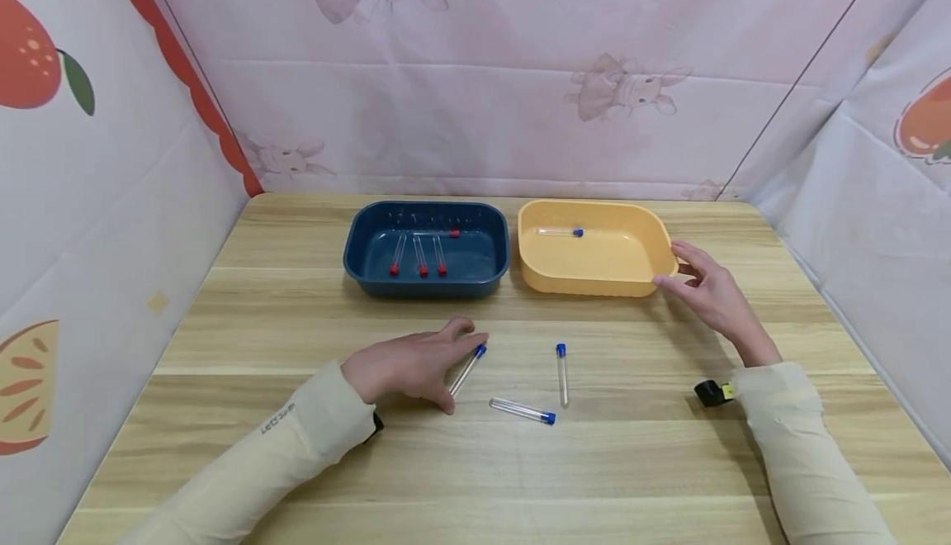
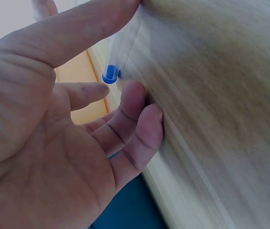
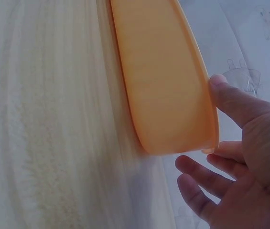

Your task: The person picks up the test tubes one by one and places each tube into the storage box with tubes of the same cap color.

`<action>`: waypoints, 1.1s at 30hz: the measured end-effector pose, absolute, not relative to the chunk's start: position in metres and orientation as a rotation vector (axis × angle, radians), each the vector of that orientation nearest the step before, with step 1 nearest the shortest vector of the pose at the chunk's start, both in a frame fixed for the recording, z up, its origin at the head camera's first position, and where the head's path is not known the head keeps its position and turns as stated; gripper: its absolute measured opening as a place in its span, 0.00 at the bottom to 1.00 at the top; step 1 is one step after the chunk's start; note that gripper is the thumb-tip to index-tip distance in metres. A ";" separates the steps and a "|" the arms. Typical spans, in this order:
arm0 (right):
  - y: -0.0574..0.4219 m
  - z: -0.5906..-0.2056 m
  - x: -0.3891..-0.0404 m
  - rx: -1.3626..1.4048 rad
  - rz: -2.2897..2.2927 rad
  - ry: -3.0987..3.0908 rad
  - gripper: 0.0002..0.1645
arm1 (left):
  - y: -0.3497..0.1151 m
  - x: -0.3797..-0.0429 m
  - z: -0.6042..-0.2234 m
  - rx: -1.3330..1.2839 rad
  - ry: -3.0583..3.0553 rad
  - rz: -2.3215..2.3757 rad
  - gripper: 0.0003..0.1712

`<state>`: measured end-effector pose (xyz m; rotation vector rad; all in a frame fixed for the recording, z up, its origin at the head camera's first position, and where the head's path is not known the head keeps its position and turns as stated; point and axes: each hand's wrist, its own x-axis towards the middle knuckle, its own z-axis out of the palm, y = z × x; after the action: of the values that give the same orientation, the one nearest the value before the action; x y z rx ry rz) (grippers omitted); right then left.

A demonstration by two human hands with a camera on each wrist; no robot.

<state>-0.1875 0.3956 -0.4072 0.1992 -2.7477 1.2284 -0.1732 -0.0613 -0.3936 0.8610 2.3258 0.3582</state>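
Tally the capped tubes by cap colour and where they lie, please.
Red-capped tubes in the dark blue tray: 4
Blue-capped tubes on the table: 3
Blue-capped tube in the yellow tray: 1
Total: 8

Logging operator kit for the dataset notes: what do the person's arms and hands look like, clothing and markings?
The left hand and right hand are bare, no gloves. The left sleeve and right sleeve are long and pale cream; the left carries small dark lettering. A black device with a yellow-green patch shows by the right cuff.
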 end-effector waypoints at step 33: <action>0.396 -0.411 -0.188 0.208 1.218 -2.725 0.41 | -0.059 -0.182 -0.392 0.984 2.410 0.486 0.58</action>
<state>-0.1884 0.3958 -0.4106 0.2081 -2.7247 1.2181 -0.1820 -0.0590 -0.3924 0.9839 2.4096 0.4858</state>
